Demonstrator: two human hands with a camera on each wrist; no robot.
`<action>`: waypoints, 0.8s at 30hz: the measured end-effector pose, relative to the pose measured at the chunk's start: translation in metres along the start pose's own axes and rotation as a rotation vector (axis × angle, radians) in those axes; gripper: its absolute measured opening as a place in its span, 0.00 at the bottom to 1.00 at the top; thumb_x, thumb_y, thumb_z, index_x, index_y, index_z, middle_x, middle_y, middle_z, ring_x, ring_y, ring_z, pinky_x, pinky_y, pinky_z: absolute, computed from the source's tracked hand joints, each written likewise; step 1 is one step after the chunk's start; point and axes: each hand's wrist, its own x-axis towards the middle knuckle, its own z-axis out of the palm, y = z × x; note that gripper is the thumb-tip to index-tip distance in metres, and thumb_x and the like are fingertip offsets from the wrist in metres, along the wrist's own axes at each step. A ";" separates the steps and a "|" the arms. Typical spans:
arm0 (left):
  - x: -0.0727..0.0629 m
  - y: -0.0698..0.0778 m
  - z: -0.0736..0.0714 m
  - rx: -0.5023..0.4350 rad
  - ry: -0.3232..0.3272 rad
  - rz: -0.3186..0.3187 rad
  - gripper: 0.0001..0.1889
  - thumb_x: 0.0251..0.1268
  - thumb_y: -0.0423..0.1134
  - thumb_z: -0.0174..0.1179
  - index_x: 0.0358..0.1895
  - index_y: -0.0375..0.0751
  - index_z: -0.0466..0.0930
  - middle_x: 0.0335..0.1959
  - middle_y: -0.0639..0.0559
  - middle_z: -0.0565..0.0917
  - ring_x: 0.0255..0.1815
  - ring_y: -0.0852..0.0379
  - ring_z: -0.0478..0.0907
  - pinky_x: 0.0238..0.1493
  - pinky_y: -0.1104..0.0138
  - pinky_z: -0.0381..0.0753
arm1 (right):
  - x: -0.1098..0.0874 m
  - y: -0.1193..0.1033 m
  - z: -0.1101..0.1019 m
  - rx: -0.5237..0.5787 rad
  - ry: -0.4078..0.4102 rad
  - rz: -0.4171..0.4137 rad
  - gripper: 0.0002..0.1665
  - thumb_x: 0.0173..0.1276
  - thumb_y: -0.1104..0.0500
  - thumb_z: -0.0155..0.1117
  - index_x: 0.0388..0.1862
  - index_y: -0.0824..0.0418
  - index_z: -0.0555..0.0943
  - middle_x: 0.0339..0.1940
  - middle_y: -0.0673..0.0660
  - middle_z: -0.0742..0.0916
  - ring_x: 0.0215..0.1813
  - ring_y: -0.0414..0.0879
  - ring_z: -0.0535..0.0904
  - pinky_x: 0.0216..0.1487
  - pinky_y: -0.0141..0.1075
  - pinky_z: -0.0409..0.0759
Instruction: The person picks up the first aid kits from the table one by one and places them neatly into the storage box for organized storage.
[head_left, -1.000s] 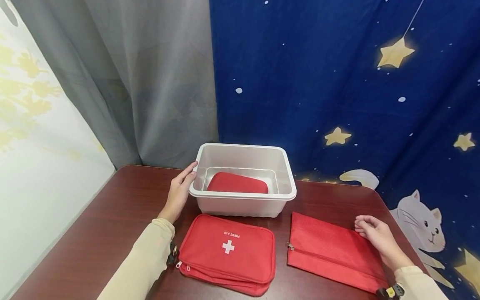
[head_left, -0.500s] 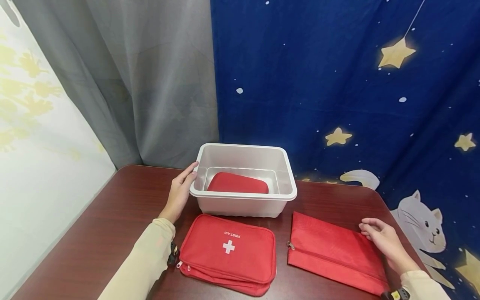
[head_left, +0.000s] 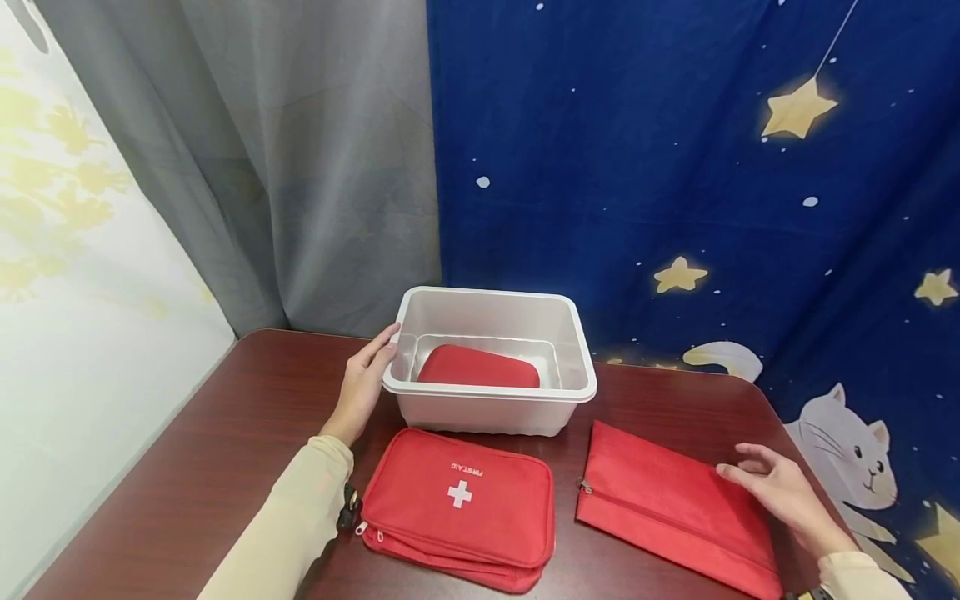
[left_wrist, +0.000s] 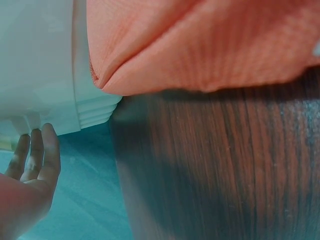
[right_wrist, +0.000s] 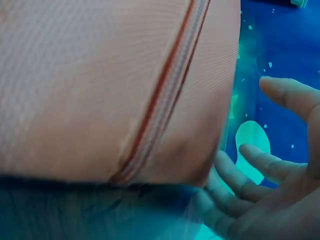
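Note:
A white plastic bin (head_left: 487, 408) stands at the table's middle back, with a red case (head_left: 480, 368) lying inside. My left hand (head_left: 362, 387) touches the bin's left side; in the left wrist view its fairly straight fingers (left_wrist: 36, 155) lie against the outer wall. In front of the bin lies a red first aid bag (head_left: 457, 508), zipped, with a white cross. A flat red zippered pouch (head_left: 675, 508) lies at the right. Over its far right edge is my right hand (head_left: 783, 496), thumb and fingers spread apart; whether it touches the pouch I cannot tell.
The dark wooden table (head_left: 247, 433) has its back edge close to a grey curtain (head_left: 352, 167) and a blue star-patterned curtain (head_left: 600, 167). A white wall (head_left: 90, 375) runs along the left.
My right hand has moved right and nearer along the pouch's far edge, and its thumb and fingers have parted. My left hand stays at the bin. The view has shifted slightly.

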 end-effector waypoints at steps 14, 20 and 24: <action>0.000 -0.002 0.000 0.001 0.005 0.017 0.23 0.79 0.42 0.49 0.73 0.48 0.70 0.73 0.51 0.69 0.74 0.57 0.62 0.75 0.59 0.57 | -0.002 -0.003 0.002 -0.158 -0.141 0.023 0.60 0.63 0.37 0.67 0.73 0.78 0.54 0.62 0.82 0.69 0.58 0.71 0.71 0.55 0.60 0.76; 0.000 -0.001 0.001 0.004 0.011 0.019 0.22 0.78 0.43 0.49 0.72 0.48 0.70 0.72 0.50 0.70 0.73 0.57 0.63 0.74 0.59 0.58 | -0.005 -0.002 0.002 -0.231 -0.128 0.035 0.63 0.60 0.35 0.69 0.71 0.82 0.56 0.63 0.84 0.69 0.59 0.74 0.71 0.55 0.62 0.75; -0.001 0.000 0.001 -0.005 0.011 0.015 0.23 0.79 0.42 0.49 0.73 0.48 0.70 0.73 0.50 0.69 0.74 0.56 0.62 0.75 0.59 0.57 | -0.004 -0.001 0.004 -0.271 -0.127 0.062 0.66 0.57 0.32 0.70 0.70 0.83 0.56 0.63 0.84 0.69 0.57 0.73 0.72 0.53 0.63 0.75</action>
